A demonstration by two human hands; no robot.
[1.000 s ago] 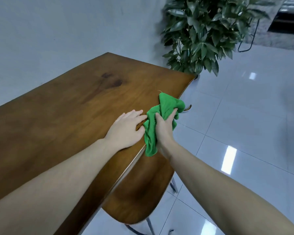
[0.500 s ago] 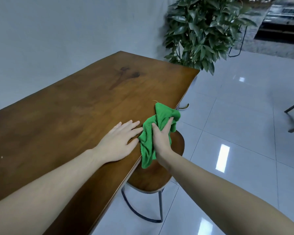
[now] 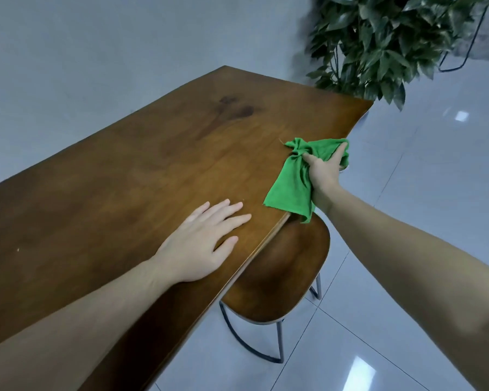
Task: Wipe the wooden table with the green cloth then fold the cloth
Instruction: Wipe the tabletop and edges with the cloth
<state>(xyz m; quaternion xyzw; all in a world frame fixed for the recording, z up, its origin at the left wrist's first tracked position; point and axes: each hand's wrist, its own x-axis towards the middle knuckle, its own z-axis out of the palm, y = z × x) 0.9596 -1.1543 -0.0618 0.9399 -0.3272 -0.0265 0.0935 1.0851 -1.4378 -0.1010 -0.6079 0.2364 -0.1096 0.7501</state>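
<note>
Cloth [image 3: 292, 184] bunched in the right hand [image 3: 322, 172], pressed onto the wooden bench [image 3: 141, 170] right at its long near edge; fingers closed over the crumpled upper part, flat lower tail trailing back toward the wrist and spilling just over that edge, above the stool [image 3: 277, 272] tucked beneath. Left hand [image 3: 201, 244] spread flat and wide on the bench, palm down, holding nothing, near the same edge and well short of the cloth. Long axis of the cloth roughly along the bench edge, pointing toward the far corner by the plant [image 3: 378, 43].

Wiping apparently under way, folding not yet begun. Most of the bare wood lying away from the edge, toward the wall side and back past the left hand; likely call, then, for a sweep inward from the edge, led by the right hand, clearly the nearer of the two. Some risk of the hanging tail dragging off the edge rather than wiping; worth gathering before the stroke. Dark knot-like marks [image 3: 235, 108] far from the edge, probably grain rather than dirt.
</note>
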